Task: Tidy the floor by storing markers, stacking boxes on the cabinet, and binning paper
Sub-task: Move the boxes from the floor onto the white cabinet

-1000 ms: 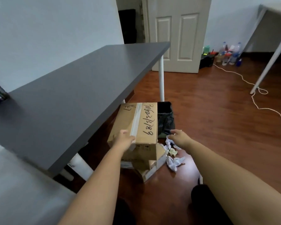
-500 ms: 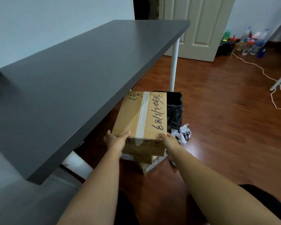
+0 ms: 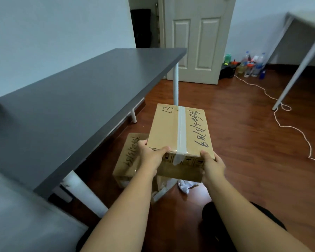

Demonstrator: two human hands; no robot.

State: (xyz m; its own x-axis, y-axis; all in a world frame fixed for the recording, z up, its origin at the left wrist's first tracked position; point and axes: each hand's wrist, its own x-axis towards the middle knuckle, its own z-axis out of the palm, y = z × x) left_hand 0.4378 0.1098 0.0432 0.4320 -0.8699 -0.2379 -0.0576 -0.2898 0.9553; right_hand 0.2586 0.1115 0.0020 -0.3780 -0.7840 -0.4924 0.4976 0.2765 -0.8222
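A taped cardboard box (image 3: 167,130) with black handwriting is held up off the floor. My left hand (image 3: 150,157) grips its near left corner and my right hand (image 3: 212,165) grips its near right corner. Below it, a second cardboard box (image 3: 127,157) with handwriting rests on the floor beside the table leg. Crumpled white paper (image 3: 185,185) lies on the floor under the held box's near edge. The bin is hidden behind the held box.
A dark grey table (image 3: 62,110) with white legs stands on the left. A pale surface (image 3: 13,220) fills the lower left corner. A white cord (image 3: 287,124) snakes over the wood floor at right. Bottles (image 3: 251,66) stand by the door (image 3: 195,40). Another table (image 3: 305,24) stands at far right.
My right hand left the crumpled paper and took the box's right corner. Both hands have lifted the box off the one beneath it, uncovering the lower box's top.
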